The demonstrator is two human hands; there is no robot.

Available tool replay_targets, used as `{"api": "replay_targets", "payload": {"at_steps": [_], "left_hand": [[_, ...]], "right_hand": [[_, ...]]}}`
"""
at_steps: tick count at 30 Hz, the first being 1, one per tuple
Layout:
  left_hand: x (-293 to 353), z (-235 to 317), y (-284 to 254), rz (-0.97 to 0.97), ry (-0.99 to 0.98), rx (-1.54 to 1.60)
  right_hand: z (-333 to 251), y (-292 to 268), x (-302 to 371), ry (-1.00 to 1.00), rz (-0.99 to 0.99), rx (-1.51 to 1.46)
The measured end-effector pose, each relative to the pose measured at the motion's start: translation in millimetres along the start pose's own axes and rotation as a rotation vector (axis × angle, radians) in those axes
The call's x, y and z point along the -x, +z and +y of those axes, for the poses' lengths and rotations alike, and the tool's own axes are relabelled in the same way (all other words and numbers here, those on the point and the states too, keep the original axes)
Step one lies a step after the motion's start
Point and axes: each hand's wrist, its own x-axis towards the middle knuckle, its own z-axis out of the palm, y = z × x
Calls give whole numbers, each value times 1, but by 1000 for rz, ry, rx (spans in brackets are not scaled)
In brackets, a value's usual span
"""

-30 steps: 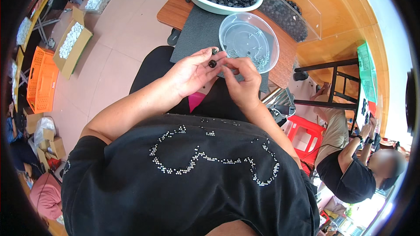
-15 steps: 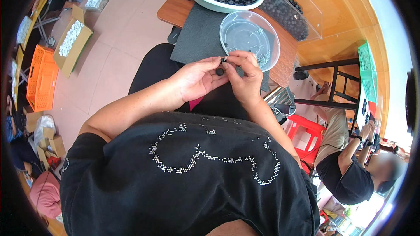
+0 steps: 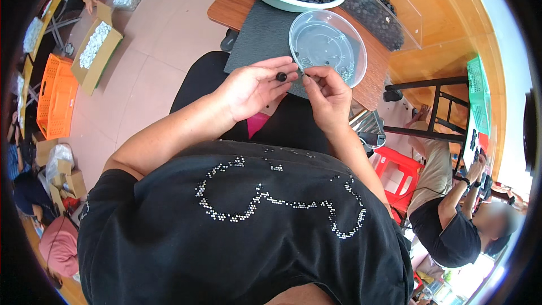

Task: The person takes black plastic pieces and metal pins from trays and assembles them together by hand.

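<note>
My left hand (image 3: pixel 254 86) is turned palm up over my lap, its fingers stretched out. A small black round part (image 3: pixel 281 77) rests on those fingers. Just to the right, my right hand (image 3: pixel 327 93) is closed in a pinch, with thumb and index finger together; what sits between them is too small to make out. Beyond my hands stands a round clear plastic tub (image 3: pixel 361 51) with small thin pale pieces in it. Behind it, a pale basin (image 3: pixel 293 5) is heaped with black ring-like parts.
A grey mat (image 3: pixel 257 34) covers part of the brown table (image 3: pixel 223 11). At the table's far right stands a clear bin (image 3: pixel 372 20) of dark parts. A red stool (image 3: pixel 398 175) and a co-worker (image 3: pixel 446 229) are on the right. Orange crate (image 3: pixel 56 96) and carton (image 3: pixel 113 39) stand left.
My hands have come apart: the right has drawn away to the right from the left. My left fingers have opened out flat, with the black part on them. A person's hand appears by the carton.
</note>
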Motion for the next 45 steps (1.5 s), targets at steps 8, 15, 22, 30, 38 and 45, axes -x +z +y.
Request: {"api": "replay_targets", "payload": {"at_steps": [8, 15, 22, 30, 38, 45], "left_hand": [[4, 2, 9, -18, 105, -117], [11, 0, 12, -18, 114, -163], [15, -3, 12, -32, 110, -175], [19, -4, 18, -13, 131, -196], [17, -9, 10, -9, 87, -215], [14, -13, 5, -61, 89, -141]], "right_hand": [[17, 7, 7, 2, -35, 246], [6, 15, 6, -237, -18, 460], [4, 19, 9, -335, -19, 547], [3, 22, 12, -267, 32, 485], [8, 18, 12, -490, 50, 571], [-1, 21, 14, -516, 85, 589]]}}
